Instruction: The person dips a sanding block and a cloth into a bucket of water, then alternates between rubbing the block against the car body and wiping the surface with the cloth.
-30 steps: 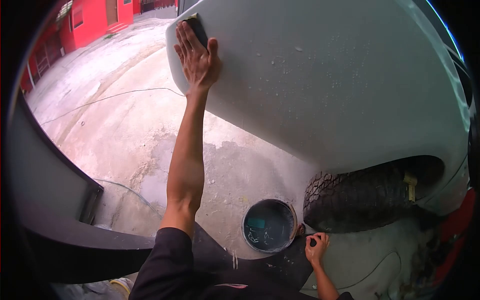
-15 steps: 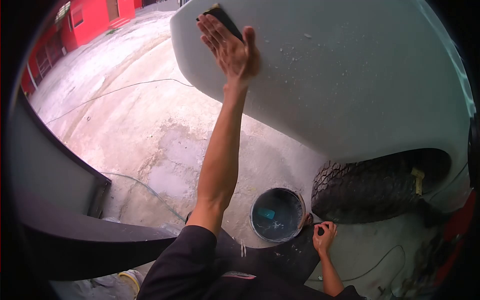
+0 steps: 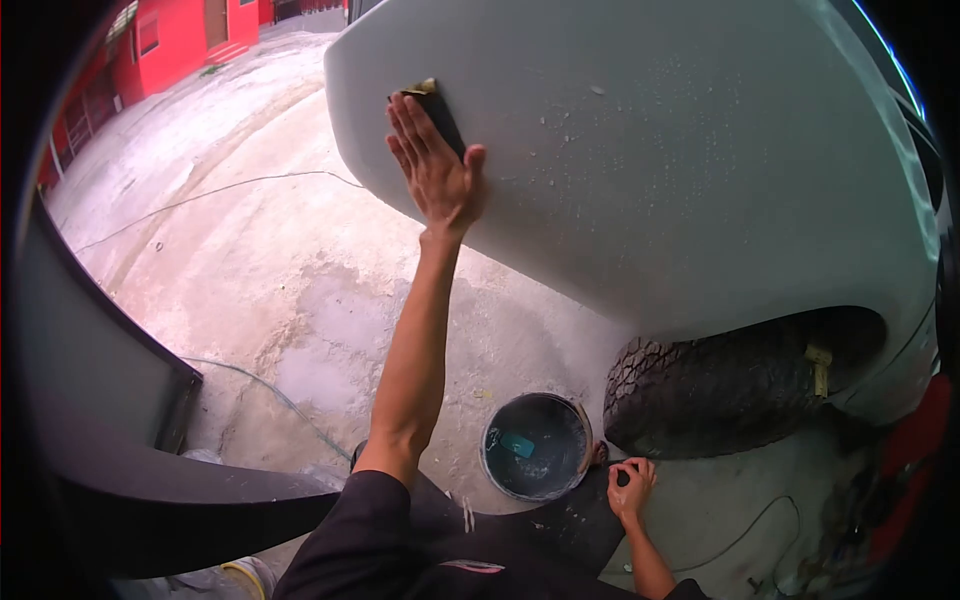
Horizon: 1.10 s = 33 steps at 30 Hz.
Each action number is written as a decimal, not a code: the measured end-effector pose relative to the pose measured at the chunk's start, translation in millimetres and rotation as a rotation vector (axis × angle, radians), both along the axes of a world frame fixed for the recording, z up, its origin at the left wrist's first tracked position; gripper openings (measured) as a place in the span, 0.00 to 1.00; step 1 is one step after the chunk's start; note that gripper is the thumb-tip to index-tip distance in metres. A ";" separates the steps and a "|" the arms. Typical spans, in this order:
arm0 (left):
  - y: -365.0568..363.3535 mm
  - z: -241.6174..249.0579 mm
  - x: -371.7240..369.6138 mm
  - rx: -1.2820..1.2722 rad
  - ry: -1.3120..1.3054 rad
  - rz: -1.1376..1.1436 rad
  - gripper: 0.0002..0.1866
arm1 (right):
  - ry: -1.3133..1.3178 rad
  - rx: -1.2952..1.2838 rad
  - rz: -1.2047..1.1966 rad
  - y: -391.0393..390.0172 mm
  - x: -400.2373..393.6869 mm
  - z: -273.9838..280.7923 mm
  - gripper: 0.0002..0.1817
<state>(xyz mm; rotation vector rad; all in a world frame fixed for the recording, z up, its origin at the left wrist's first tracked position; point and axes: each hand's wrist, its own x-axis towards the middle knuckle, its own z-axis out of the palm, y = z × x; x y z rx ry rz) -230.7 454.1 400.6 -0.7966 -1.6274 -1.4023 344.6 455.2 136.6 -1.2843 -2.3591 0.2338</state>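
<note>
My left hand [image 3: 437,185] lies flat on a dark sanding pad or sheet [image 3: 440,120] with a yellowish edge, pressing it against the grey vehicle panel [image 3: 680,200]. Its fingers are stretched along the pad and the thumb sticks out to the right. Water drops and pale specks dot the panel. Low on the right, my right hand [image 3: 632,487] rests near my knee, thumb and fingertips curled together into a ring; whether anything small is between them is hidden. Beside it stands a dark bucket [image 3: 540,480] with water and a teal block [image 3: 517,444] inside.
A knobbly black tire [image 3: 700,395] sits under the panel, right of the bucket. A dark curved panel [image 3: 200,500] is at the left. Thin hoses or cables [image 3: 270,390] cross the concrete floor. Red buildings [image 3: 180,45] stand at the back left.
My left hand and the pad have moved down the panel, closer to me. The view has shifted slightly, so the bucket and tire appear a little lower and further left.
</note>
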 end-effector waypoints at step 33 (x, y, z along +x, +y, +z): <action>79.5 -135.7 65.3 0.527 -0.518 -0.245 0.58 | -0.040 -0.041 0.010 20.6 -30.1 -10.7 0.02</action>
